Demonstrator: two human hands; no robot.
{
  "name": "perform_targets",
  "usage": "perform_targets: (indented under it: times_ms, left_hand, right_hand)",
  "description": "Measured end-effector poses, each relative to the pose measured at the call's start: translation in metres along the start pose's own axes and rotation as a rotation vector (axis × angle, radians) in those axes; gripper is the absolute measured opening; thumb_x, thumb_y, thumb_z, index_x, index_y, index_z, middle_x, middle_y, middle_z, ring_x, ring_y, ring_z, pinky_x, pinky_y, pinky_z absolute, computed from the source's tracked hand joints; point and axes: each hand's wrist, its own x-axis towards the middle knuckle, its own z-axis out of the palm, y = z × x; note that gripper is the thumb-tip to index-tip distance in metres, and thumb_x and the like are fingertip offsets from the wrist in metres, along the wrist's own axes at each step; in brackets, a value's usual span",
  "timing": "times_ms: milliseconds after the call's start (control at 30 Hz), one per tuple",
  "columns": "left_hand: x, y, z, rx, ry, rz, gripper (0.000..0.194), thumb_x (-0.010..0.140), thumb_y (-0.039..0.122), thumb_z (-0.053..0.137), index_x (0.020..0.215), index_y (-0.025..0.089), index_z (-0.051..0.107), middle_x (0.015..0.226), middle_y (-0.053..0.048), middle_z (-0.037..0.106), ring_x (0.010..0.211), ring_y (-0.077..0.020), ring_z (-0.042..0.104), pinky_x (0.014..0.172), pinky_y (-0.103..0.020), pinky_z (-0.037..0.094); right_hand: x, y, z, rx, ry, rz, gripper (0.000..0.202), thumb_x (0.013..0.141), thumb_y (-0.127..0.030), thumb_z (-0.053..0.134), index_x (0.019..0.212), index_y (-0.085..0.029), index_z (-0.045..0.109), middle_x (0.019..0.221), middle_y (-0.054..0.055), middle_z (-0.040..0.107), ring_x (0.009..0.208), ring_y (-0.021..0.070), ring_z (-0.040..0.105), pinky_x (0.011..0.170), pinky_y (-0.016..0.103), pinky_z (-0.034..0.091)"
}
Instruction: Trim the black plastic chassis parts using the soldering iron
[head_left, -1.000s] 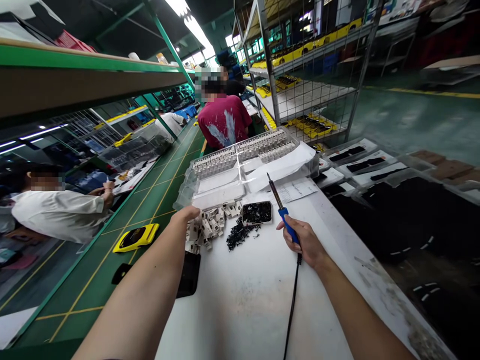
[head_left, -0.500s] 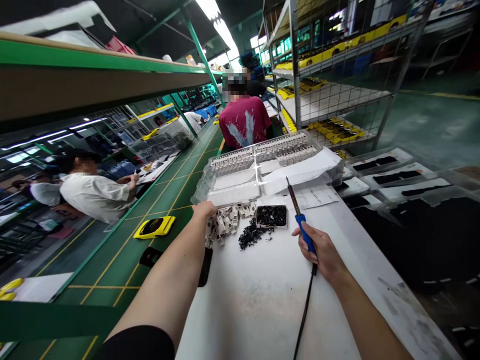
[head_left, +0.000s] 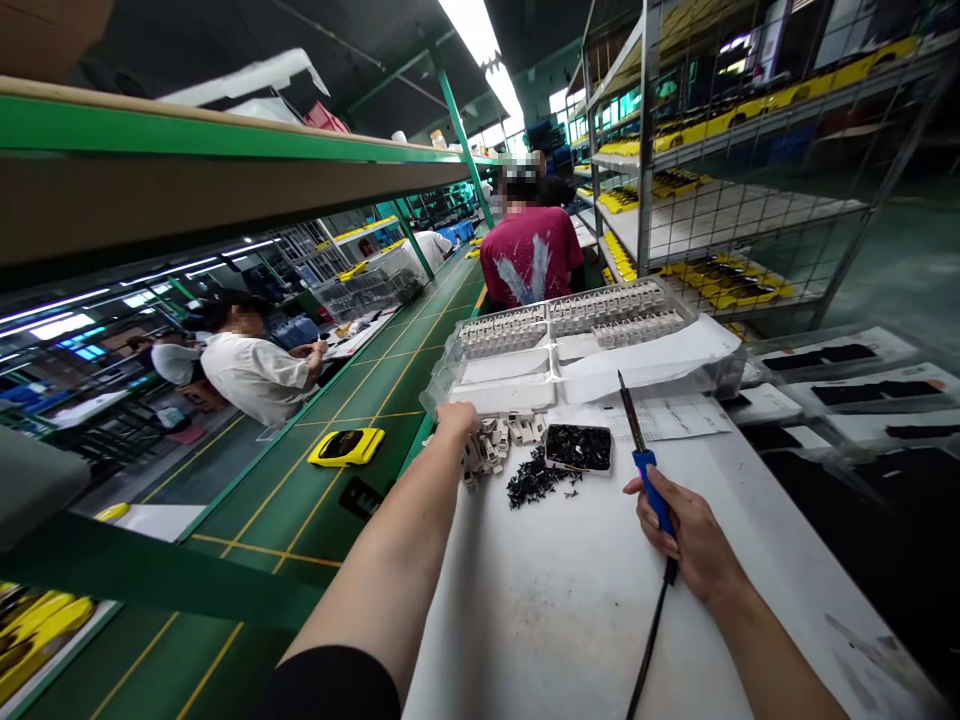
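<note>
In the head view my right hand (head_left: 694,535) is wrapped round the blue handle of a soldering iron (head_left: 651,480), its metal tip pointing up and its black cord running down over the table. My left hand (head_left: 456,420) reaches out to the near left corner of a clear plastic tray (head_left: 551,375), beside a heap of small white plastic parts (head_left: 487,448). Its fingers are hidden, so I cannot tell what they hold. Between my hands, small black pieces (head_left: 534,480) lie loose by a small box (head_left: 577,449) filled with more of them.
Rows of white parts and white paper sit in the tray on the white table (head_left: 540,600). Left of it runs a green conveyor (head_left: 300,510) with a yellow toy car body (head_left: 346,447). A person in a red shirt (head_left: 531,255) sits ahead. Wire shelving (head_left: 750,215) stands right.
My view has turned a little left, so the table, tray and both arms sit further right in the picture. The left hand stays by the tray corner; the right still grips the soldering iron.
</note>
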Motion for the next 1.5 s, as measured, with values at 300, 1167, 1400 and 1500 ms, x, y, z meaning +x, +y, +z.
perform_targets:
  times_ms: [300, 1167, 1400, 1500]
  left_hand:
    - [-0.013, 0.082, -0.017, 0.028, 0.118, 0.338, 0.034, 0.092, 0.034, 0.057, 0.122, 0.017, 0.056, 0.124, -0.01, 0.058, 0.105, -0.0227, 0.06, 0.088, -0.044, 0.052]
    - [-0.037, 0.063, -0.004, -0.082, 0.253, 0.195, 0.034, 0.09, 0.04, 0.057, 0.113, 0.015, 0.061, 0.118, -0.01, 0.061, 0.108, -0.0255, 0.058, 0.094, -0.05, 0.046]
    - [-0.101, 0.077, 0.001, -0.456, 0.565, 0.159, 0.04, 0.092, 0.035, 0.032, 0.104, 0.015, 0.063, 0.114, -0.019, 0.061, 0.11, -0.0338, 0.056, 0.093, -0.049, 0.044]
    - [-0.144, 0.096, 0.033, -0.644, 0.599, 0.325, 0.038, 0.094, 0.038, 0.029, 0.1, 0.021, 0.062, 0.107, -0.009, 0.066, 0.098, -0.0204, 0.063, 0.088, -0.03, 0.049]
  right_hand:
    - [-0.002, -0.002, 0.001, -0.004, 0.004, -0.005, 0.04, 0.082, -0.055, 0.063, 0.081, -0.015, 0.066, 0.051, -0.006, 0.041, 0.033, 0.0021, 0.026, 0.031, 0.018, 0.014]
    - [0.005, -0.006, 0.004, -0.047, -0.038, -0.089, 0.035, 0.075, -0.048, 0.07, 0.079, -0.015, 0.063, 0.047, -0.01, 0.038, 0.032, 0.0018, 0.023, 0.031, 0.018, 0.011]
    - [0.005, -0.019, 0.006, -0.131, 0.036, -0.176, 0.034, 0.072, -0.046, 0.071, 0.067, -0.013, 0.066, 0.037, -0.013, 0.022, 0.031, 0.0028, 0.019, 0.031, 0.019, 0.011]
    - [-0.003, -0.036, 0.006, -0.198, 0.145, -0.247, 0.039, 0.074, -0.052, 0.067, 0.069, -0.013, 0.067, 0.038, -0.012, 0.023, 0.03, 0.004, 0.023, 0.03, 0.02, 0.014]
